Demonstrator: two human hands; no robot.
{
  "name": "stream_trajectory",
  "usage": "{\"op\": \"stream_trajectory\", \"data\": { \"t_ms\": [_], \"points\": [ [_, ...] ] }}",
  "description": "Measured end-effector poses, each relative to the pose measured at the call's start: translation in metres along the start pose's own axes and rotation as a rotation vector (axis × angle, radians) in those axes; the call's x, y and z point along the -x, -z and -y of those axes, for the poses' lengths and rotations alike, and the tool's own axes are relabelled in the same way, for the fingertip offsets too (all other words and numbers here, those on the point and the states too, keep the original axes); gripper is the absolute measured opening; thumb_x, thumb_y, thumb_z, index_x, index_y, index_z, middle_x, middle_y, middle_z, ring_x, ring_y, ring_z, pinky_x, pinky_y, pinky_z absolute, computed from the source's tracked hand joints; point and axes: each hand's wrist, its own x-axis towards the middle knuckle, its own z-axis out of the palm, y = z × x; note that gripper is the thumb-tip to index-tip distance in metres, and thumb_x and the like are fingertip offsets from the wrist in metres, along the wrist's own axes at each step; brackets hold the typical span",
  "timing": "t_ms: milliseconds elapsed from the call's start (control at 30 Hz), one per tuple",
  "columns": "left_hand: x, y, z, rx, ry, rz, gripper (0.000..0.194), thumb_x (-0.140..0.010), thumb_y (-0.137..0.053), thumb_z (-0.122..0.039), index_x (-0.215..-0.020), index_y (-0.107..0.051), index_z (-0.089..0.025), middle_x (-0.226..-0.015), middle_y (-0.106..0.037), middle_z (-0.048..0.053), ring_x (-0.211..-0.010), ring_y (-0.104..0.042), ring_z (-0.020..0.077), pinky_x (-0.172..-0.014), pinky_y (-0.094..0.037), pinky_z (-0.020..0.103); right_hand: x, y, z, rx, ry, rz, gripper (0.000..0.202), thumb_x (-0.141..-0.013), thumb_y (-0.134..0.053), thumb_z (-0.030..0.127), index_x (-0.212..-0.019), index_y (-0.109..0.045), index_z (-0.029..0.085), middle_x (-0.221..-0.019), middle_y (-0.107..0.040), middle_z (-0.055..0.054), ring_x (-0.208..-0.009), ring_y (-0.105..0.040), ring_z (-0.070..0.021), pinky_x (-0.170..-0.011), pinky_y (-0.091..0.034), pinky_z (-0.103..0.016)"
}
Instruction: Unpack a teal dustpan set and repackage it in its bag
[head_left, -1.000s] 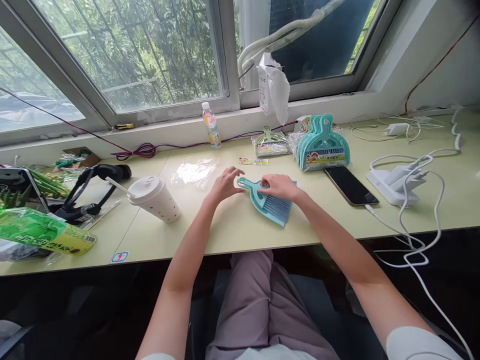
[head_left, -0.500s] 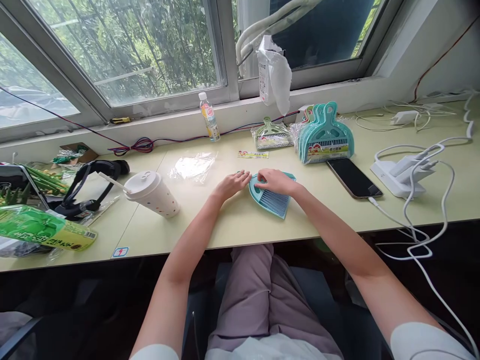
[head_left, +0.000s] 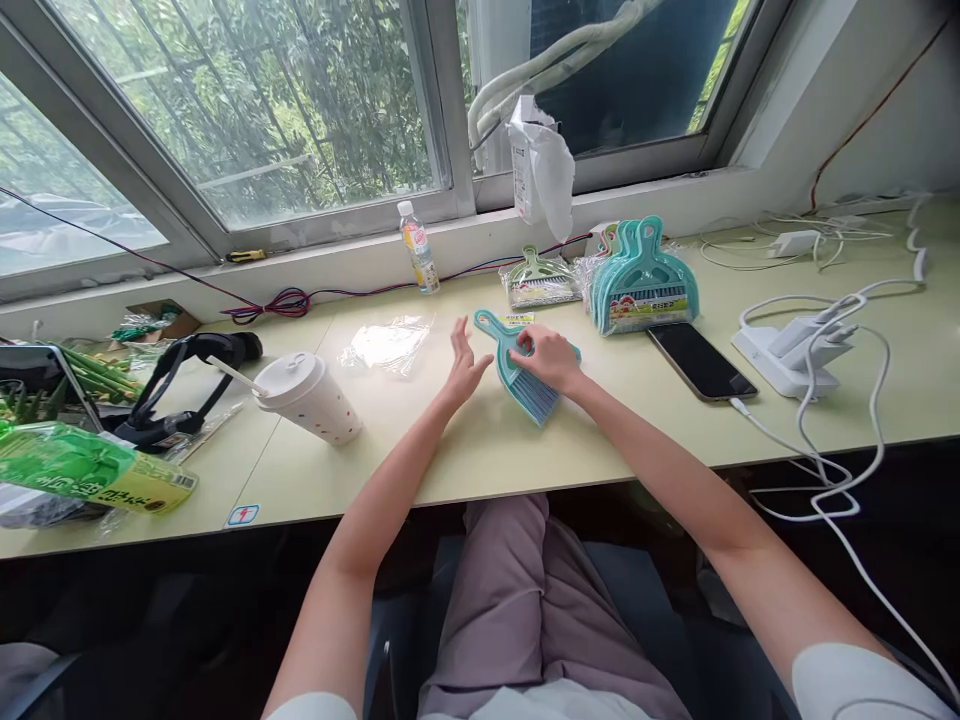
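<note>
Near the middle of the table, my right hand (head_left: 549,358) is closed on a teal hand brush (head_left: 534,394), its fingers curled over the upper body. The brush lies at a slant, with its looped handle up and to the left and its blue-grey bristles toward me. How much of a dustpan sits with it under my hand, I cannot tell. My left hand (head_left: 466,368) is just left of the handle, fingers spread and holding nothing. A printed label strip (head_left: 517,319) lies behind the brush, partly covered.
Wrapped teal brush-and-dustpan sets (head_left: 646,285) stand at the back right, beside a green wrapped set (head_left: 538,280). A phone (head_left: 701,360) and a white charger (head_left: 791,355) with loose cables lie right. Left are clear plastic bags (head_left: 386,345), a lidded cup (head_left: 311,400) and a bottle (head_left: 418,250).
My left hand has come off the handle and opened beside it, so the looped handle now shows. My right hand keeps its grip on the brush, which has turned slightly. The view has shifted a little.
</note>
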Motion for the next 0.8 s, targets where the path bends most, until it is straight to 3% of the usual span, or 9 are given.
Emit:
{"op": "stream_trajectory", "data": {
  "t_ms": [100, 167, 233, 300, 400, 500, 600, 700, 800],
  "points": [
    [0.008, -0.016, -0.015, 0.582, 0.253, 0.286, 0.050, -0.100, -0.047, -0.038, -0.148, -0.046, -0.025, -0.147, -0.053, 0.013, -0.130, -0.058, 0.0303, -0.103, -0.052, 0.048, -0.002, -0.002, 0.001, -0.090, -0.048, -0.195, 0.013, -0.086, -0.061, 0.035, -0.085, -0.057, 0.023, -0.095, -0.070, -0.007, -0.089, -0.065, -0.0221, -0.081, -0.047, -0.032],
    [0.013, -0.026, -0.020, 0.824, 0.324, 0.428, 0.052, -0.096, -0.053, -0.046, -0.144, -0.048, -0.026, -0.137, -0.060, 0.012, -0.116, -0.065, 0.0291, -0.092, -0.058, 0.044, -0.004, -0.004, -0.001, -0.157, -0.049, -0.235, 0.014, -0.087, -0.060, 0.036, -0.085, -0.057, 0.022, -0.092, -0.069, -0.007, -0.085, -0.064, -0.0214, -0.081, -0.049, -0.033],
    [0.014, -0.030, -0.018, 0.863, 0.374, 0.356, 0.055, -0.086, -0.064, -0.035, -0.139, -0.050, -0.026, -0.128, -0.063, 0.010, -0.108, -0.067, 0.0263, -0.084, -0.060, 0.038, -0.007, -0.006, -0.008, -0.271, -0.045, -0.238, 0.017, -0.090, -0.055, 0.039, -0.090, -0.059, 0.022, -0.094, -0.069, -0.007, -0.080, -0.064, -0.0200, -0.079, -0.052, -0.033],
    [0.009, -0.024, -0.011, 0.802, 0.444, 0.178, 0.055, -0.079, -0.062, -0.022, -0.132, -0.053, -0.025, -0.120, -0.064, 0.008, -0.103, -0.066, 0.0227, -0.078, -0.059, 0.032, -0.012, -0.007, -0.019, -0.376, -0.077, -0.311, 0.027, -0.096, -0.044, 0.041, -0.103, -0.060, 0.022, -0.103, -0.068, -0.009, -0.083, -0.065, -0.0200, -0.075, -0.054, -0.033],
    [-0.005, -0.003, 0.008, 0.766, 0.528, -0.039, 0.047, -0.080, -0.055, -0.022, -0.127, -0.053, -0.023, -0.116, -0.063, 0.007, -0.096, -0.065, 0.0194, -0.075, -0.058, 0.028, -0.021, -0.011, -0.040, -0.290, -0.162, -0.436, 0.036, -0.099, -0.034, 0.034, -0.120, -0.058, 0.019, -0.125, -0.063, -0.016, -0.111, -0.062, -0.0241, -0.088, -0.056, -0.038],
    [-0.015, 0.023, 0.026, 0.827, 0.479, -0.143, 0.043, -0.083, -0.056, -0.032, -0.125, -0.052, -0.024, -0.117, -0.063, 0.007, -0.089, -0.065, 0.0176, -0.074, -0.058, 0.029, -0.033, -0.020, -0.056, -0.045, -0.186, -0.238, 0.047, -0.097, -0.043, 0.036, -0.138, -0.051, 0.015, -0.152, -0.048, -0.020, -0.144, -0.041, -0.0304, -0.116, -0.039, -0.049],
    [-0.019, 0.041, 0.037, 0.897, 0.414, -0.241, 0.041, -0.080, -0.058, -0.035, -0.119, -0.056, -0.023, -0.116, -0.064, 0.007, -0.089, -0.064, 0.0169, -0.075, -0.057, 0.028, -0.047, -0.028, -0.060, 0.090, -0.080, 0.043, 0.066, -0.097, -0.049, 0.044, -0.156, -0.033, 0.018, -0.170, -0.024, -0.015, -0.159, -0.015, -0.0306, -0.125, -0.019, -0.060],
    [-0.018, 0.049, 0.043, 0.960, 0.438, -0.300, 0.035, -0.083, -0.052, -0.040, -0.112, -0.058, -0.021, -0.110, -0.065, 0.008, -0.091, -0.065, 0.0180, -0.076, -0.057, 0.028, -0.055, -0.030, -0.058, 0.102, 0.013, 0.229, 0.055, -0.100, -0.047, 0.041, -0.150, -0.045, 0.018, -0.166, -0.035, -0.015, -0.158, -0.023, -0.0307, -0.124, -0.014, -0.064],
    [-0.019, 0.047, 0.046, 0.944, 0.480, -0.332, 0.033, -0.085, -0.048, -0.042, -0.106, -0.060, -0.021, -0.101, -0.066, 0.008, -0.088, -0.066, 0.0194, -0.071, -0.055, 0.028, -0.052, -0.024, -0.055, 0.076, 0.037, 0.234, 0.041, -0.104, -0.038, 0.040, -0.118, -0.071, 0.019, -0.146, -0.062, -0.014, -0.144, -0.049, -0.0280, -0.123, -0.023, -0.055]
  ]
}}
